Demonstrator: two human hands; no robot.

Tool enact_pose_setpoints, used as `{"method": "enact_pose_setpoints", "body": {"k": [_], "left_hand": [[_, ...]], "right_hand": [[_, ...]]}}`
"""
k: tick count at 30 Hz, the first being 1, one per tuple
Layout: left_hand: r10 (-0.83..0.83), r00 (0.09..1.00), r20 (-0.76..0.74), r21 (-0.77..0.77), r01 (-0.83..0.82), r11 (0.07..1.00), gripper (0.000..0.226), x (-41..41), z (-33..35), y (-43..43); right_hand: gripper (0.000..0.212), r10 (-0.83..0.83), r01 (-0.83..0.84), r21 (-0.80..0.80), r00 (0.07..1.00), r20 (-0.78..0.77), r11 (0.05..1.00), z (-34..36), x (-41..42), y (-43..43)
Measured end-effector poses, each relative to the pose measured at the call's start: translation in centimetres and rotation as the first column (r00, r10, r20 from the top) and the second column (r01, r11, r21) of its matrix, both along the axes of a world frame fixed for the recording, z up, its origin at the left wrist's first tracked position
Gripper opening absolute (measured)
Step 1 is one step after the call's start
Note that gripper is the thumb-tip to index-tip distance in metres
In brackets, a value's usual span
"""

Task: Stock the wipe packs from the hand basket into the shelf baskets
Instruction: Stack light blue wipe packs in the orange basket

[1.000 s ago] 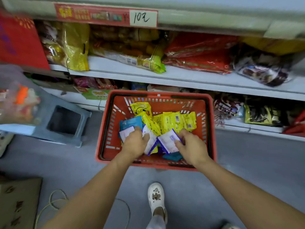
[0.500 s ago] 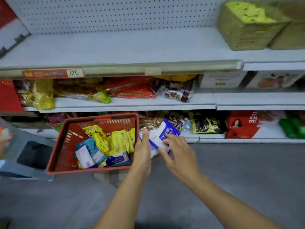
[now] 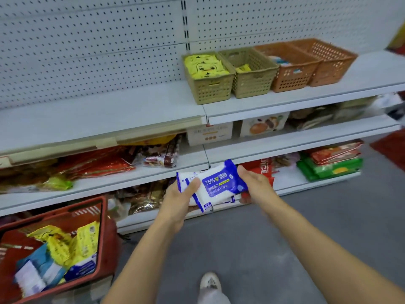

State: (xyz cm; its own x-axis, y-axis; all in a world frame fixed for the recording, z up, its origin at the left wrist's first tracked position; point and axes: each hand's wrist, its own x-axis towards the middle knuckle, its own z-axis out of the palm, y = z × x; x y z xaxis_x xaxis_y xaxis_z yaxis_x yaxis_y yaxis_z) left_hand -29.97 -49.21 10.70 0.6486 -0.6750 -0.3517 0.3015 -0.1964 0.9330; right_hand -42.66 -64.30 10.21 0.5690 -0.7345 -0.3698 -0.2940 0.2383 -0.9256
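Wipe packs (image 3: 215,186), blue & white, are held as a small stack mid-air in front of the shelves. Left hand (image 3: 182,200) grips the stack's left end, thumb on top; right hand (image 3: 256,185) grips its right end. Red hand basket (image 3: 106,216) w/ more packs sits bottom left. Four shelf baskets (image 3: 210,91) stand on the upper shelf (image 3: 131,110), top right.

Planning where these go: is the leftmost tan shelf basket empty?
No, the leftmost tan basket is filled to its rim with yellow packs.
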Motion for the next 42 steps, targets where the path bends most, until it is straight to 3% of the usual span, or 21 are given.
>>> {"method": "enact_pose_setpoints", "body": {"k": [1,3,11,20,23,30,33,36,39,42], "left_hand": [[-0.044,0.999,0.032,0.012,0.043,0.999,0.024,0.1,0.4,-1.4],[-0.092,0.993,0.068,0.026,0.090,0.996,0.026,0.3,1.4,-4.4],[-0.072,0.983,0.172,-0.016,0.076,0.997,0.015,1.8,4.3,-18.6],[-0.009,0.988,0.155,-0.125,0.028,0.992,0.021,3.7,7.9,-38.3],[-0.010,0.985,0.172,-0.140,0.035,0.990,0.017,3.9,9.0,-42.8],[0.099,0.986,0.136,-0.151,-0.078,0.985,0.024,4.7,10.6,-51.6],[0.178,0.980,0.090,-0.165,-0.161,0.973,0.024,4.3,11.0,-55.6],[0.272,0.962,0.002,-0.177,-0.268,0.947,0.026,3.9,11.5,-59.7],[0.336,0.938,-0.089,-0.188,-0.347,0.919,0.022,3.4,12.0,-62.7],[0.383,0.919,-0.097,-0.191,-0.395,0.899,0.025,3.0,12.0,-65.0]], "right_hand": [[0.032,0.001,-0.007,0.134,0.999,0.040,0.991,0.8,-0.4,-1.4],[0.020,-0.009,-0.016,0.215,0.993,0.115,0.976,1.7,-0.9,-4.3],[0.010,-0.091,0.097,-0.028,0.982,0.169,0.995,3.9,-0.1,-17.2],[0.025,-0.017,-0.019,0.132,0.962,0.271,0.991,8.2,1.3,-34.9],[0.029,-0.090,0.067,0.092,0.958,0.274,0.993,9.1,1.5,-39.2],[0.009,-0.336,0.351,0.045,0.843,0.420,0.935,12.2,0.9,-53.1],[0.005,-0.407,0.451,-0.037,0.836,0.369,0.892,13.6,0.7,-60.3],[0.010,-0.383,0.445,-0.149,0.867,0.319,0.883,14.4,1.7,-66.9],[0.015,-0.281,0.314,-0.299,0.948,0.148,0.901,13.6,3.4,-71.6],[0.016,-0.168,0.128,-0.334,0.981,-0.095,0.934,11.5,5.4,-74.7]]}}
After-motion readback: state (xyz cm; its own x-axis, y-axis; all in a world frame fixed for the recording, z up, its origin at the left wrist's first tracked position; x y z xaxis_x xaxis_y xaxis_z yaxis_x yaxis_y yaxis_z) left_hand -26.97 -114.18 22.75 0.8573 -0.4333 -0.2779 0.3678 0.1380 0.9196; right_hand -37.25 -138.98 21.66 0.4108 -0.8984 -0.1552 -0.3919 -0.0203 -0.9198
